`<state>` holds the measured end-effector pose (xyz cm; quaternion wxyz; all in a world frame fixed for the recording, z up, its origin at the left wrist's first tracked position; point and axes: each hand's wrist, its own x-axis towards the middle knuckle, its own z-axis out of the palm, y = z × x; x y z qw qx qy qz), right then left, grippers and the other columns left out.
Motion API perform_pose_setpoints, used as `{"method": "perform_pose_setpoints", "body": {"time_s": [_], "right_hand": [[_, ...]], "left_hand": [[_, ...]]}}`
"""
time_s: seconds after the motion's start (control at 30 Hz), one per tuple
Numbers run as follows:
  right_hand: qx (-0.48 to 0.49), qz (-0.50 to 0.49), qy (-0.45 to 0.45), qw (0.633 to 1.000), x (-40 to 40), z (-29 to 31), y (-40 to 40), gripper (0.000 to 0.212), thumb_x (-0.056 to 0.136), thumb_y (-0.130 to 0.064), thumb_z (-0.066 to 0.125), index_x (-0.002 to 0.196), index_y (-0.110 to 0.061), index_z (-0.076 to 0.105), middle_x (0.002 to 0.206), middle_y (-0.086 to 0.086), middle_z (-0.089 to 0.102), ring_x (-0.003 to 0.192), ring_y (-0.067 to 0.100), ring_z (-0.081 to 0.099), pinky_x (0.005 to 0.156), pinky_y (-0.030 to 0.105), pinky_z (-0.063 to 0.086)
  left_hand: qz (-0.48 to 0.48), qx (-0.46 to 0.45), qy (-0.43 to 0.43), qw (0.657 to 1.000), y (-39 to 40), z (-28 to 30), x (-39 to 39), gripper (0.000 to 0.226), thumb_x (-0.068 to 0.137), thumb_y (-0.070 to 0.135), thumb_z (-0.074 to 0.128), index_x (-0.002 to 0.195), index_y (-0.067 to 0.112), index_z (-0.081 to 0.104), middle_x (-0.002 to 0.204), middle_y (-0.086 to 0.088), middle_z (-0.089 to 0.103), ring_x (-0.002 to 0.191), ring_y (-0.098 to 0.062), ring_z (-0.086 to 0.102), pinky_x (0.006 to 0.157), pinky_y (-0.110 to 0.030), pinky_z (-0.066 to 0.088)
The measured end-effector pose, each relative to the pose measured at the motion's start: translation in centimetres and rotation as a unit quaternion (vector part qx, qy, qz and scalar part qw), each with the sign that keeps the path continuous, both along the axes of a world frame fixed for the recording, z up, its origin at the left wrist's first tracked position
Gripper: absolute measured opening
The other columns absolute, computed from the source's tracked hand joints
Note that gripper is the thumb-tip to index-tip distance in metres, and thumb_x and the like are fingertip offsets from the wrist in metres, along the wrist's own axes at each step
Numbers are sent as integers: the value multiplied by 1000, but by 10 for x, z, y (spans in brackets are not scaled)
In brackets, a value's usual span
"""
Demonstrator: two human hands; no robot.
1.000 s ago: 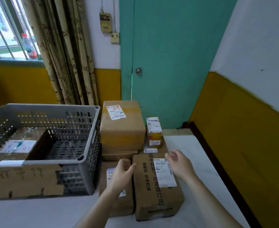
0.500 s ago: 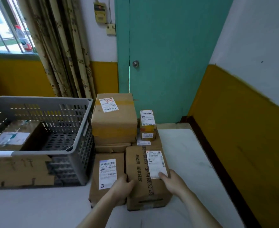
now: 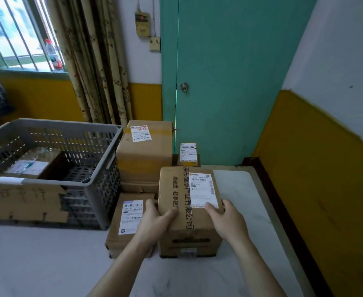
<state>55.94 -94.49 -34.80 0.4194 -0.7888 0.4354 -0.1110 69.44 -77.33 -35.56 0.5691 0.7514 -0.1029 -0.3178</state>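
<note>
A long cardboard box (image 3: 184,189) with black printed characters and a white shipping label lies on the white table (image 3: 37,264). My left hand (image 3: 157,221) grips its near left edge, thumb on top. My right hand (image 3: 227,219) grips the near right edge, fingers over the label's corner. The box's near end looks tilted up toward me. A flatter labelled box (image 3: 124,224) lies just left of it, partly under my left wrist.
A grey slotted crate (image 3: 54,168) holding a labelled box stands at the left, with cardboard taped on its front. A big box (image 3: 144,151) and a small labelled box (image 3: 188,154) sit behind. A teal door (image 3: 219,82) and a yellow wall (image 3: 315,168) close the right side.
Both hands came down from above the long box onto its near end and took hold of it. The box now looks raised and closer to me.
</note>
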Motion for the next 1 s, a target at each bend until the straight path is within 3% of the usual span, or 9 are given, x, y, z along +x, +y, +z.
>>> {"method": "perform_pose_setpoints", "body": {"time_s": [0.1,0.17,0.33,0.47,0.63,0.73,0.83,0.93,1.0], "right_hand": [[6,-1,-40,999,-5,20,8,35,96,-56,62,119,-33,52,97,-23,61,81,-5,59,57,14,43],[9,9,-73,997,-10,36,11,36,95,-56,64,123,-35,56,106,-22,66,90,-2,63,64,15,47],[31,39,-157,986,-18,68,21,31,92,-50,72,122,-46,67,112,-27,73,104,0,68,88,32,60],[15,20,-209,978,-17,81,38,32,93,-39,75,124,-46,67,110,-30,73,105,-1,68,90,36,61],[24,28,-235,971,-14,95,45,40,88,-42,80,125,-47,65,113,-26,73,105,2,69,91,36,61],[18,52,-218,974,-12,102,44,33,90,-50,75,122,-51,66,119,-21,70,108,3,67,92,36,60],[-43,39,-188,980,-7,101,46,29,96,-51,66,124,-47,68,118,-18,67,112,6,62,94,37,58],[-64,26,-187,980,-3,97,50,27,97,-46,66,124,-45,68,117,-18,67,110,5,62,93,37,58],[-51,23,-197,979,-1,96,50,20,97,-44,68,116,-49,66,117,-18,70,108,3,64,91,35,59]], "left_hand": [[6,11,-60,998,-1,21,3,50,87,43,79,116,22,43,111,1,69,94,-16,75,76,-37,65],[4,8,-95,995,2,38,3,47,87,47,78,111,26,44,108,7,68,92,-10,72,67,-28,63],[-6,-23,-158,987,14,71,5,43,89,45,77,112,27,45,107,13,66,92,-3,68,63,-18,57],[-9,-41,-200,979,26,82,5,43,90,40,77,114,28,43,104,19,64,88,6,65,58,-9,53],[7,-77,-174,982,39,97,18,58,82,54,78,123,28,45,112,15,65,88,7,69,60,-15,56],[12,-74,-188,979,42,106,26,72,81,65,71,141,32,46,125,10,60,105,-7,66,78,-26,59],[-34,-52,-230,971,43,105,28,48,91,62,62,135,50,49,124,13,52,106,-5,59,77,-19,51],[-23,-66,-229,971,48,102,31,50,93,52,66,140,41,51,127,11,53,114,-11,60,96,-36,55],[-21,-80,-206,975,50,102,34,54,93,47,69,142,35,50,131,7,59,116,-15,64,100,-44,56]]}}
